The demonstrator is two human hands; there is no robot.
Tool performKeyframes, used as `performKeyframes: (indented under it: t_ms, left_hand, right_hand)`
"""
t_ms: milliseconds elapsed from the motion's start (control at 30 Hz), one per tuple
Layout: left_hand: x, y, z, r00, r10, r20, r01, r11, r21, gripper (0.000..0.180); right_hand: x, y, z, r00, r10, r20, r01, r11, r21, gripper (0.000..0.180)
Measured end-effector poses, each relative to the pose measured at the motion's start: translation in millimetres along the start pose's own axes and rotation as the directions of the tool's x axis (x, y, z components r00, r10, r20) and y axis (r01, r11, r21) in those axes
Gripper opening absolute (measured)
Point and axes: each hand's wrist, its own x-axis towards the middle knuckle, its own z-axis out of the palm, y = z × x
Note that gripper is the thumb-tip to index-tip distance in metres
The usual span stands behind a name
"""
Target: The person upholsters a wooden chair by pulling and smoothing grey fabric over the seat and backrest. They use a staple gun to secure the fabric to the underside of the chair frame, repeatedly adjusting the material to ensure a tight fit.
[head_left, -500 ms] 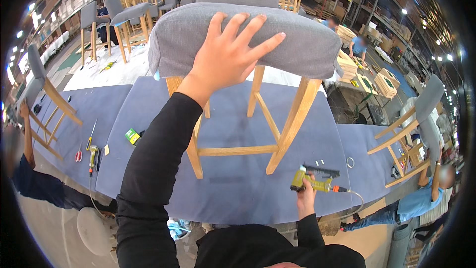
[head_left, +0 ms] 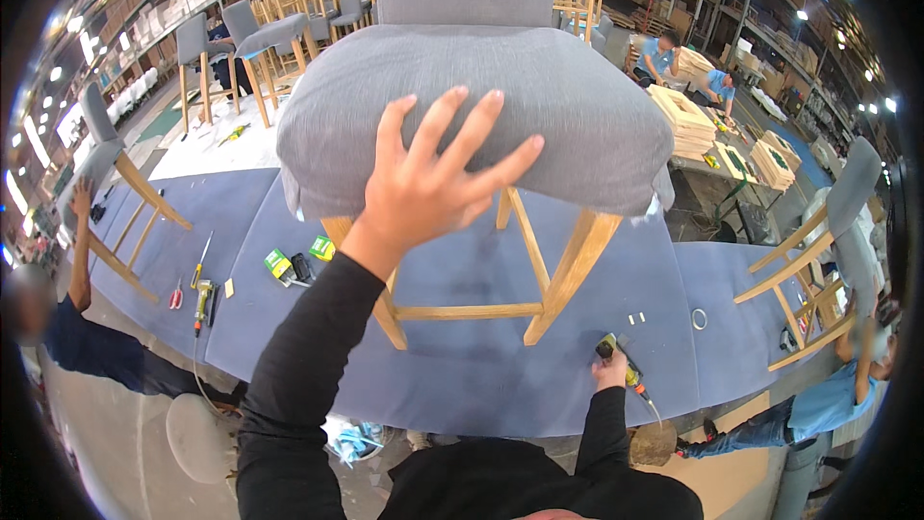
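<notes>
A tall stool with a grey padded seat [head_left: 577, 106] and light wooden legs [head_left: 568, 274] stands on a blue-covered workbench [head_left: 462, 376]. My left hand [head_left: 428, 183] lies flat on the seat's front edge with fingers spread wide. Lower right, my right hand [head_left: 611, 368] grips a yellow and black power screwdriver [head_left: 624, 364] resting on the bench near its front edge. Two small white fittings [head_left: 635, 318] and a metal ring [head_left: 700, 319] lie beside it.
Green boxes [head_left: 279, 265], a second power tool [head_left: 203, 300] and red-handled pliers [head_left: 176, 295] lie on the bench at left. A person at left [head_left: 77, 327] holds another chair; a person at right [head_left: 828, 395] handles one too. More chairs and wooden stacks fill the back.
The stool appears closer and larger now, with my left hand lower on the seat's front. My right hand still holds the screwdriver on the bench.
</notes>
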Motion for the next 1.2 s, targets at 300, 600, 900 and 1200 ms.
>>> performKeyframes:
  t_ms: [300, 600, 900, 1200]
  left_hand:
    - [-73.1, 46.0, -41.6, 0.985, -0.162, 0.064, 0.166, 0.984, -0.061, 0.045]
    - [-247.6, 133.7, -57.1, 0.429, -0.864, 0.264, 0.903, 0.416, -0.104, 0.088]
    - [-242.7, 79.2, 22.6, 0.65, -0.664, 0.37, 0.756, 0.617, -0.218, 0.076]
    - [-222.6, -25.7, 19.1, 0.448, 0.008, 0.894, 0.85, -0.313, -0.424, 0.039]
  right_hand:
    - [-286.0, -55.1, 218.5, 0.419, -0.386, 0.822, 0.52, 0.844, 0.131, 0.05]
    - [-345.2, -6.1, 164.9, 0.441, -0.355, 0.824, 0.631, 0.776, -0.003, 0.057]
    - [-454.4, 78.9, 70.0, 0.568, -0.357, 0.742, 0.602, 0.795, -0.078, 0.053]
    - [-516.0, 42.1, 167.2, 0.098, 0.015, 0.995, 0.987, -0.132, -0.095, 0.052]
